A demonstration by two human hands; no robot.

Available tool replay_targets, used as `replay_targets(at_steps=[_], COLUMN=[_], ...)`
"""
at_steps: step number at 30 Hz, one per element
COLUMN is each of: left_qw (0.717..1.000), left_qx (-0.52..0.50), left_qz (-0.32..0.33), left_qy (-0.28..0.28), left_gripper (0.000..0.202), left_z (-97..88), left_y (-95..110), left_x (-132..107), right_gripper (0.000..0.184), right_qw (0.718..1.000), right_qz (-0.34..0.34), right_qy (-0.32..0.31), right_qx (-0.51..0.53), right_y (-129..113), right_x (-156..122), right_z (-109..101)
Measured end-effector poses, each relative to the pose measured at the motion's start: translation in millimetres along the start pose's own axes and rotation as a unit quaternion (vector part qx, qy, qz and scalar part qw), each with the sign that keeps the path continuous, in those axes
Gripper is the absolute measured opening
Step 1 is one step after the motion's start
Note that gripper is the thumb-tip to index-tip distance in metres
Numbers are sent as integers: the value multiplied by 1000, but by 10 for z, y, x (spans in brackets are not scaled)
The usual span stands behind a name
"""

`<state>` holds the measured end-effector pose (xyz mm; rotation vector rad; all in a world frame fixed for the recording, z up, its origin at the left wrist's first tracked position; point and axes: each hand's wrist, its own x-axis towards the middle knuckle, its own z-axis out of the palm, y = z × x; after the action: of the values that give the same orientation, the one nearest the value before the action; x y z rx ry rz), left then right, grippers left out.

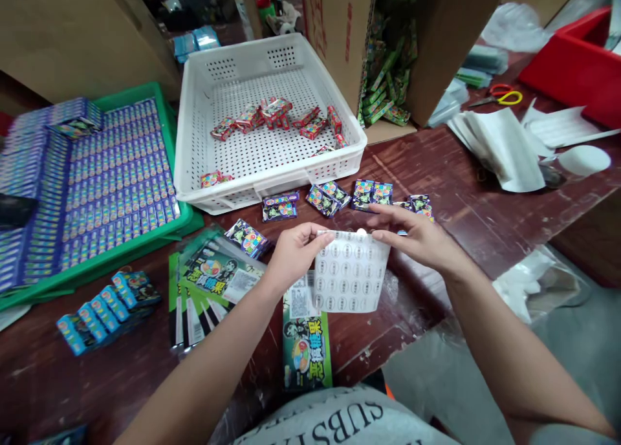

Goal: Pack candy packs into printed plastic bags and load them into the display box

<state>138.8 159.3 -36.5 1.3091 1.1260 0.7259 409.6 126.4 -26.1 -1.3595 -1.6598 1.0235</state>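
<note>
A white sheet of round printed stickers (351, 277) is held up in front of me by its top edge. My left hand (298, 251) pinches the top left corner between thumb and fingers. At the top right corner, the thumb of my right hand (412, 235) lies on the sheet, with the fingers behind and above it. One pale round sticker (361, 232) sticks up past the top edge. Below the sheet lies a green and black printed candy bag (306, 354). More such bags (206, 280) are fanned out left of it, beside a purple candy box (246, 238).
Several small purple boxes (323, 199) line the front of a white perforated crate (272, 196) containing red packs. A green tray (187, 222) of purple boxes stands left, near blue packs (107, 309). Scissors (504, 96), sticker sheets (509, 151) and a red bin (572, 70) are at right.
</note>
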Motion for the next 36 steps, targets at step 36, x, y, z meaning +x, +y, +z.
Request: replay_targets(at_steps=[36], left_qw=[998], left_qx=[40], left_qz=[23], left_qy=[50], left_gripper=[19], left_z=[-761], left_y=[-131], left_x=[-1665], right_gripper=[81], right_qw=[942], right_qz=[-248], right_qy=[-141], right_qx=[-177], right_y=[-912], right_x=[-348], right_z=[1612])
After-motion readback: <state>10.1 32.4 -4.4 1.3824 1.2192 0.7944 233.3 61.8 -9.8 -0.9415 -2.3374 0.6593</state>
